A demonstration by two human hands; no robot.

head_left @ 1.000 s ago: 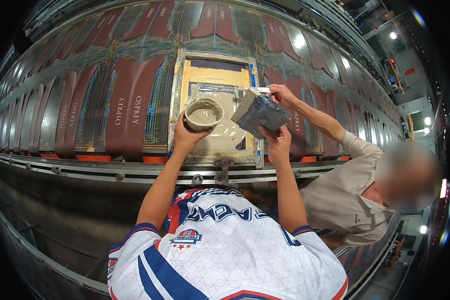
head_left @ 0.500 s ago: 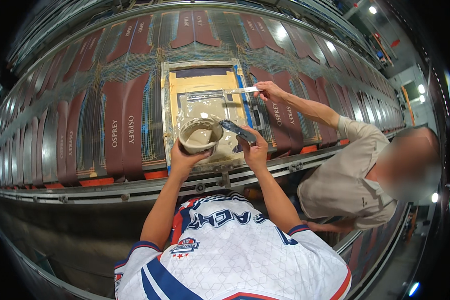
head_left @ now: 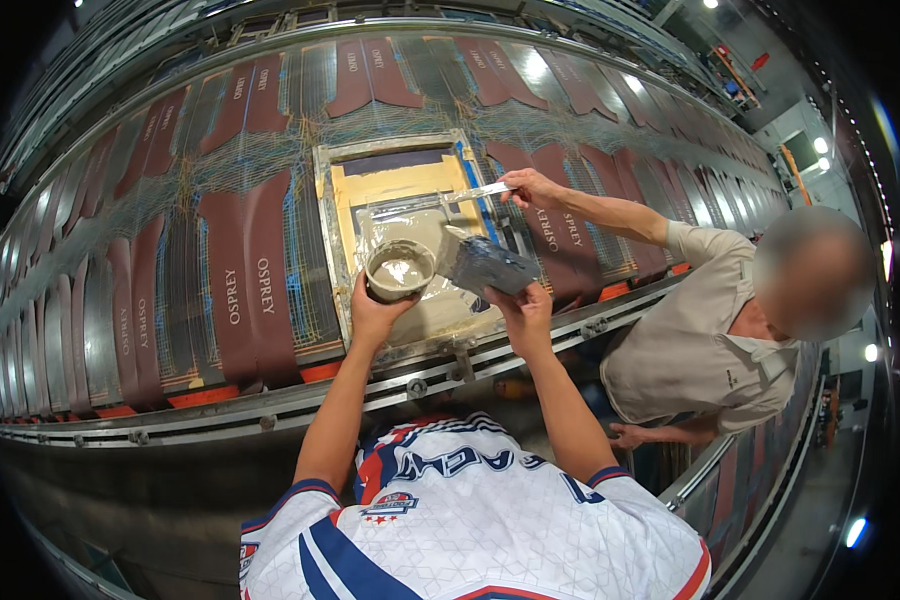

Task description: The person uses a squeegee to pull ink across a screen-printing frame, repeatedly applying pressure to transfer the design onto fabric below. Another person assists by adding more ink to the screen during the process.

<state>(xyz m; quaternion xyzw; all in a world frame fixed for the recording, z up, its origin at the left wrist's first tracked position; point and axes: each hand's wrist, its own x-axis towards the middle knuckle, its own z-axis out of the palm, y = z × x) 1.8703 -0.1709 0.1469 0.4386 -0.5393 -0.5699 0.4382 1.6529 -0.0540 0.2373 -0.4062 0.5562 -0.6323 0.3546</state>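
Maroon pieces [head_left: 255, 270] lie in rows on the long surface [head_left: 178, 300] at the left, beside the frame. Next comes the left hand [head_left: 375, 318], its grip curled part-way round the outside of a round cup [head_left: 400, 247], which is held mouth up over the near left part of a shallow frame [head_left: 390, 144]. Beige paste [head_left: 450, 305] coats the inside of the cup and spreads across the middle of the frame. Right of the cup, the right hand [head_left: 525, 312] has its grip closed on the lower edge of a flat grey scraper [head_left: 495, 268], tilted, with beige on its upper left corner. The blade is just beside the cup's rim; contact cannot be told.

Handling it well, I judge, means keeping the cup steady and nearly level, turning the blade slowly, and holding both inside the frame so that drips land on the paste.

For room, the frame's left bar is near the cup, and a metal rail [head_left: 220, 415] runs along the surface's near edge, under the forearms. Farther right, a co-worker's hand [head_left: 532, 188] holds a pale strip [head_left: 482, 192] across the frame's right bar, so rightward swings of the scraper seem best kept low and short.
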